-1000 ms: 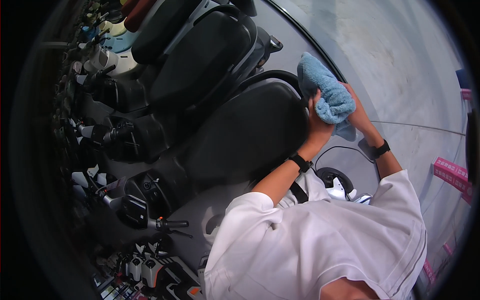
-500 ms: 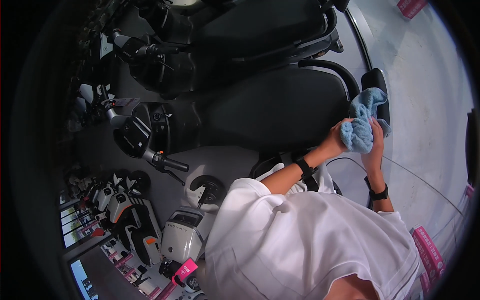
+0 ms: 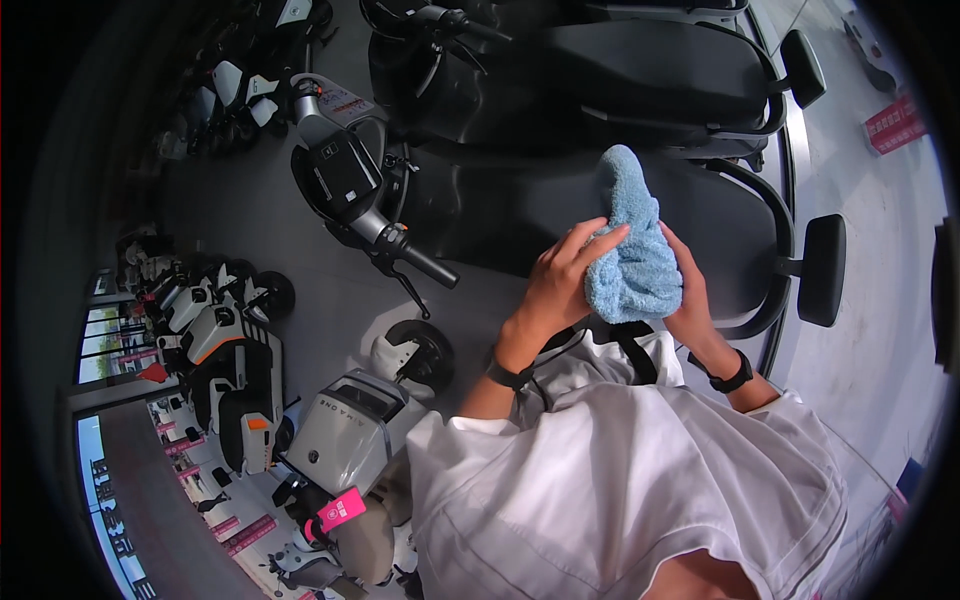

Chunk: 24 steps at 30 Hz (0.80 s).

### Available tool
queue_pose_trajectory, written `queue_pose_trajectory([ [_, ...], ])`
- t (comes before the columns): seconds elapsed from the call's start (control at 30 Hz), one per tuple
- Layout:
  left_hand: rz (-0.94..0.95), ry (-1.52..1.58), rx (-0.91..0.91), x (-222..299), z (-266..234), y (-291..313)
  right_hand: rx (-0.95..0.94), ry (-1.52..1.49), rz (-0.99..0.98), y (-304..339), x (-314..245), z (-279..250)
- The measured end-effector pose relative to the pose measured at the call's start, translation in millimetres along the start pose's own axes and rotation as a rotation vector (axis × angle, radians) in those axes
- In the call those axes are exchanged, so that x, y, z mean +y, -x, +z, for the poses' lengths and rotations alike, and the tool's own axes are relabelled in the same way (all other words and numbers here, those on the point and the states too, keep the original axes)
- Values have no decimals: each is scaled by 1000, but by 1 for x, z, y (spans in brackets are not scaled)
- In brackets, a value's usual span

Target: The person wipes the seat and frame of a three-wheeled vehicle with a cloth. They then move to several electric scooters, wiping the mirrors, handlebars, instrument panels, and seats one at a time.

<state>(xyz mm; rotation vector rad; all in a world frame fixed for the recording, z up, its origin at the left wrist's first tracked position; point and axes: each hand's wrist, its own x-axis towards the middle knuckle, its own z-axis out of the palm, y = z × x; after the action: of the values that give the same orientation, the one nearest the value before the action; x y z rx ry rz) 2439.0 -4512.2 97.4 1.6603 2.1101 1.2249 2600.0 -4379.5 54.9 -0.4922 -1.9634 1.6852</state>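
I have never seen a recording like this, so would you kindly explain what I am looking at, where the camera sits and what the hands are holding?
There is no machine here: a person wears a wide fisheye camera on the head, looking down, so straight edges bend near the rim. The white shirt at the bottom is the person's own. Both forearms reach forward, each with a dark wristband. The left hand and the right hand hold a light blue fluffy cloth between them, above the black seat of a dark scooter. Its handlebar grip sticks out to the left, and a backrest pad sits at the right. More scooters are parked around on the grey floor.
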Motion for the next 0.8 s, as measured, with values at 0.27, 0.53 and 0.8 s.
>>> queue_pose_trajectory([
  [0.27, -57, -273, 204, -78, -115, 108, -312, 110, -103, -30, -7, 167],
  [0.53, -286, -396, 522, -168, -134, 195, -336, 448, -215, -55, 21, 309],
  [0.8, -213, -285, 639, -212, -169, 137, -307, 365, -102, -124, 4, 340],
])
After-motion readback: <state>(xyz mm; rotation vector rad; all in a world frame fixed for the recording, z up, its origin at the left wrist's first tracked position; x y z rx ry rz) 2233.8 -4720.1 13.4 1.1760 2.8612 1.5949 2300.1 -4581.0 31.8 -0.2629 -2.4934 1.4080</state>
